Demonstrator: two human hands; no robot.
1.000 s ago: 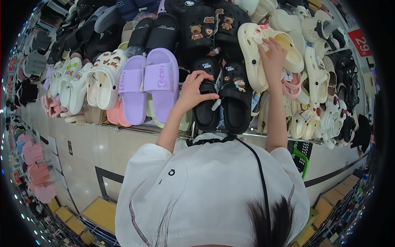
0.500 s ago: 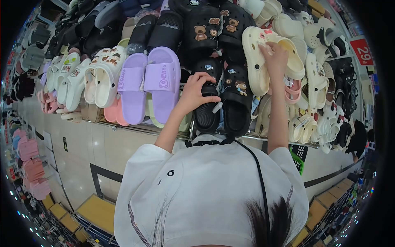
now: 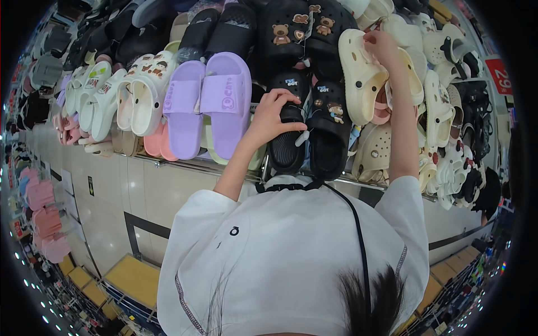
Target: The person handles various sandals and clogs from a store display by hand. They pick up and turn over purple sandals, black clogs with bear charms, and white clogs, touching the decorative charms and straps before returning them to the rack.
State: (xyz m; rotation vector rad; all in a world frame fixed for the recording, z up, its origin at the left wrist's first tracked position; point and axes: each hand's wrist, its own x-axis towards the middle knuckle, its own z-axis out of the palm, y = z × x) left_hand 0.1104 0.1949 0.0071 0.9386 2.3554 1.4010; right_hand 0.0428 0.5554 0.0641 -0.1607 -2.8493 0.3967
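The cream clogs could slip from the right hand's narrow, shallow pinch; the left hand's fingers clasp a black clog.

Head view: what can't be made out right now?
All in the head view:
- Right hand's grip on the cream perforated clog: contact hidden by the hand.
- Second cream clog: partly behind the right forearm.
- Black clog, left side: upper partly under the left hand.
- Red "29" sign: small print unreadable.
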